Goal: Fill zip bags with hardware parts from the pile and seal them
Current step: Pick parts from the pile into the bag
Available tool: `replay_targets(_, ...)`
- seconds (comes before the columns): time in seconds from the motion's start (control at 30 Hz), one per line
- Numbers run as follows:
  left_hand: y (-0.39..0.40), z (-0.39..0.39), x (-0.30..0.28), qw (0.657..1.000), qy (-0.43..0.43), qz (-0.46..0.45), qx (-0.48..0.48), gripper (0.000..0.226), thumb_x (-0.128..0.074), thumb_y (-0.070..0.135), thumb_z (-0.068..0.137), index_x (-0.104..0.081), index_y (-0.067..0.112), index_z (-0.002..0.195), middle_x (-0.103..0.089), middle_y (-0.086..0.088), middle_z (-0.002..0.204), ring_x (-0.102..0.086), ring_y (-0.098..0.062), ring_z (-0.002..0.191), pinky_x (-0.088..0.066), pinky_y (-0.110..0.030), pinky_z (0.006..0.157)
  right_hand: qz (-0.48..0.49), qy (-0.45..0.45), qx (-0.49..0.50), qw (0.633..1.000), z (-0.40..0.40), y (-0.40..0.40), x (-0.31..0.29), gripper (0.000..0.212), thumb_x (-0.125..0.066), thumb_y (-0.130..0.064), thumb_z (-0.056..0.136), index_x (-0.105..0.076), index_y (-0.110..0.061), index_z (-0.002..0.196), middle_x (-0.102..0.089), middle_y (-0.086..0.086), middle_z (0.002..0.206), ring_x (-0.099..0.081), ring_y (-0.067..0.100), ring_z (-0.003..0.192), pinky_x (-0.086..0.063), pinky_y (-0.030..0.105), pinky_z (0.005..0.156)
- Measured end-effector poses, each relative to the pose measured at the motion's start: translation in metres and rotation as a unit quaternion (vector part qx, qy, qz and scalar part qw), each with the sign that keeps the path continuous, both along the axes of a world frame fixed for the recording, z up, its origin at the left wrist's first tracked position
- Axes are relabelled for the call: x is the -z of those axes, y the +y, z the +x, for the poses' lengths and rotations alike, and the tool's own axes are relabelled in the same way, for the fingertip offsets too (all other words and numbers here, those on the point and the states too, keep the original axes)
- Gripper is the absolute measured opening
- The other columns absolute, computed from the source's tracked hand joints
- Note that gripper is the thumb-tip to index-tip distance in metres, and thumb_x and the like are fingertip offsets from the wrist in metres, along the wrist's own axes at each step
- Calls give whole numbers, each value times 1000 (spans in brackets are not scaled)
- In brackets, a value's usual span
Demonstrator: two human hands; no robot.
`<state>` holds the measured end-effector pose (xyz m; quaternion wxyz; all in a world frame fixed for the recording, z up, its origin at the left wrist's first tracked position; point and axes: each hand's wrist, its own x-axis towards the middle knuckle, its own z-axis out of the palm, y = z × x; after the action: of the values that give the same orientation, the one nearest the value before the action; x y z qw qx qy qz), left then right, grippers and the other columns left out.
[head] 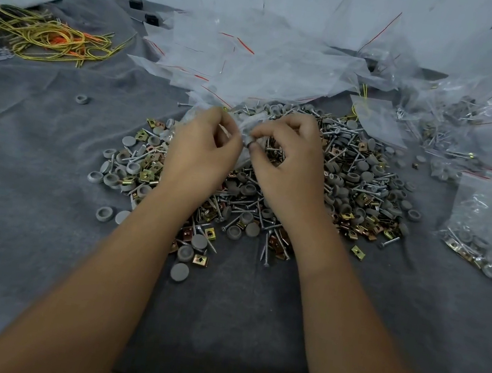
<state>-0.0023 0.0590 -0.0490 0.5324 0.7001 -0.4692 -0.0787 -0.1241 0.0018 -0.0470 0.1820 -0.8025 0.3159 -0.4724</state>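
A single wide-angle view looks from the person's head, forward and steeply down onto the surface (26, 217), close enough that both forearms run in from the bottom edge and fill much of the lower half. The pile of hardware parts (350, 182) sits near the middle of the view, the far wall lies along the top, and the edges bow outward.

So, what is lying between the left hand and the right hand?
In the head view, a small clear zip bag sits between left hand and right hand; both pinch it above the hardware pile.
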Motion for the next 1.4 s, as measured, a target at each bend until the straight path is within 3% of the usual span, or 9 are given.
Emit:
replay_targets(0.13, 3, -4, -2, 997, 9, -41, 70, 10, -58, 25, 87, -53, 31, 81, -53, 10, 55, -49, -6, 50, -41, -31, 51, -9, 42, 16, 999, -2, -1, 2, 14, -66, -16, 84, -71, -17, 97, -51, 2, 108, -53, 14, 97, -50, 37, 78)
replay_targets(0.3, 4, -9, -2, 991, -8, -52, 121, 13, -58, 20, 82, -54, 33, 83, -54, 3, 56, -58, -25, 56, -50, -43, 52, -61, 136, 55, 987, -3, 0, 1, 21, -68, -22, 82, -74, -15, 101, -56, 7, 94, -55, 26, 88, -39, 31, 63)
replay_targets(0.47, 5, -8, -1, 989, -4, -61, 132, 17, -59, 17, 77, -55, 32, 84, -53, 2, 56, -48, -8, 49, -42, -27, 49, -54, 143, 48, 987, -4, 1, 0, 24, -69, -18, 80, -74, -17, 104, -62, 8, 97, -58, 29, 93, -41, 30, 69)
replay_targets(0.6, 3, -3, -2, 997, 3, -80, 13, 24, -59, 9, 78, -52, 32, 76, -47, 11, 50, -41, -2, 47, -35, -18, 47, -28, 33, 0, 999, -3, 2, -3, 19, -67, -14, 86, -75, -17, 103, -56, 3, 103, -55, 13, 89, -47, 24, 70)
replay_targets(0.77, 11, 3, -8, 977, -7, -185, -110, 13, -55, 10, 77, -51, 21, 84, -39, 11, 52, -39, -3, 50, -31, -15, 50, -26, -55, 75, 995, -7, -1, -6, 24, -56, -8, 87, -71, -18, 102, -57, -1, 103, -55, 7, 75, -45, 20, 62)
replay_targets(0.97, 8, 5, -2, 993, -36, -72, -85, 13, -56, 14, 82, -54, 24, 91, -42, 7, 55, -43, -2, 50, -33, -22, 51, -10, 140, 99, 985, -8, -7, 0, 30, -60, -12, 87, -69, -24, 114, -58, 0, 107, -50, 20, 105, -45, 38, 88)
replay_targets(1.1, 3, 5, 1, 997, -14, -26, -75, 12, -56, 19, 84, -54, 29, 90, -46, 7, 55, -46, -1, 49, -33, -26, 51, -71, 290, 76, 951, -5, -6, 9, 40, -61, -19, 90, -61, -33, 127, -43, 6, 137, -35, 29, 127, -30, 44, 105)
replay_targets(1.2, 1, 6, 2, 997, 9, -17, -70, 11, -56, 20, 85, -55, 30, 88, -48, 7, 56, -44, -2, 48, -33, -27, 52, -75, 297, 84, 948, -5, -7, 11, 31, -61, -24, 90, -65, -33, 119, -42, 6, 138, -32, 29, 128, -27, 42, 104)
replay_targets(1.4, 3, 4, 0, 998, 34, -20, -47, 3, -57, 31, 84, -55, 32, 86, -54, 6, 58, -46, -3, 47, -36, -27, 51, -76, 274, 95, 954, -4, -7, 9, 15, -66, -28, 87, -69, -26, 101, -52, -1, 113, -41, 24, 112, -32, 37, 95)
